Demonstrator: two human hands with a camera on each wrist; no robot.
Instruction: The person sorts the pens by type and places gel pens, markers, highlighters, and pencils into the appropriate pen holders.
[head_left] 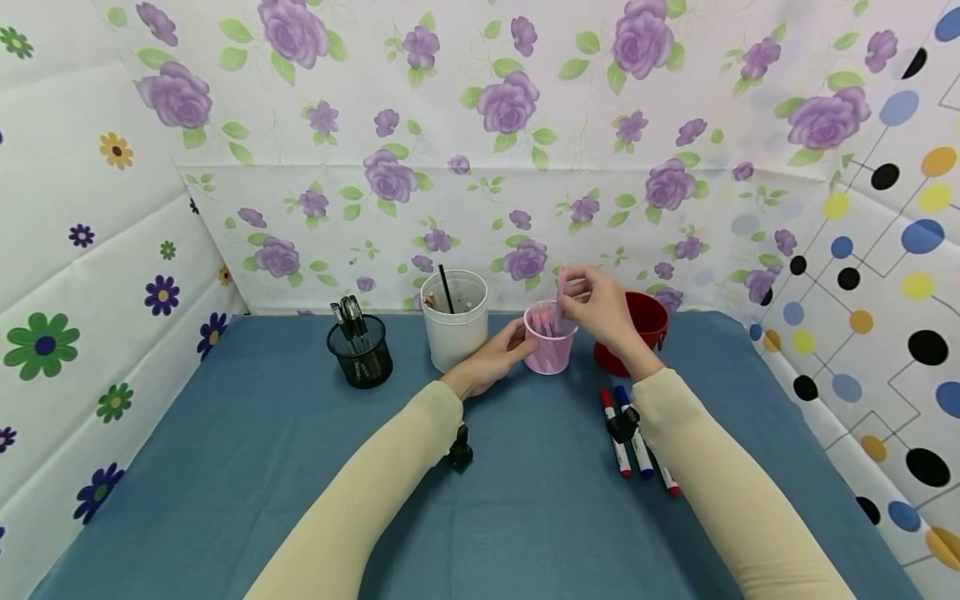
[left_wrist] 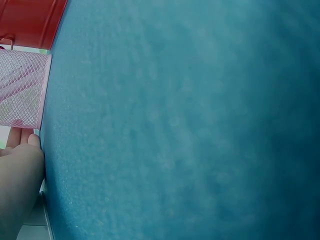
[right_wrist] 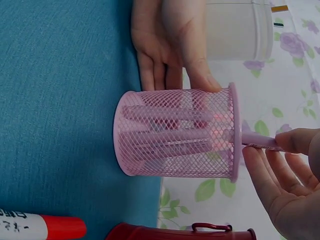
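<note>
A pink mesh pen cup (head_left: 550, 357) stands upright on the blue cloth, with several pink pens (right_wrist: 170, 137) showing through its wall. My left hand (head_left: 487, 364) holds the cup from the left, thumb near the rim, other fingers partly hidden behind it. Above the mouth, my right hand (head_left: 602, 310) pinches a slim pink pen (right_wrist: 257, 140) by its upper end between thumb and fingers. That pen's lower part is inside the cup. In the left wrist view, the cup (left_wrist: 22, 90) shows at the left edge, with left fingertips against it.
To the left are a white cup (head_left: 456, 337) holding a few pencils and a black mesh cup (head_left: 365, 364) with several pens. A red bucket (head_left: 651, 317) stands behind my right hand. Red and blue whiteboard markers (head_left: 637, 446) lie under my right forearm. Flowered cloth (head_left: 480, 208) rises behind.
</note>
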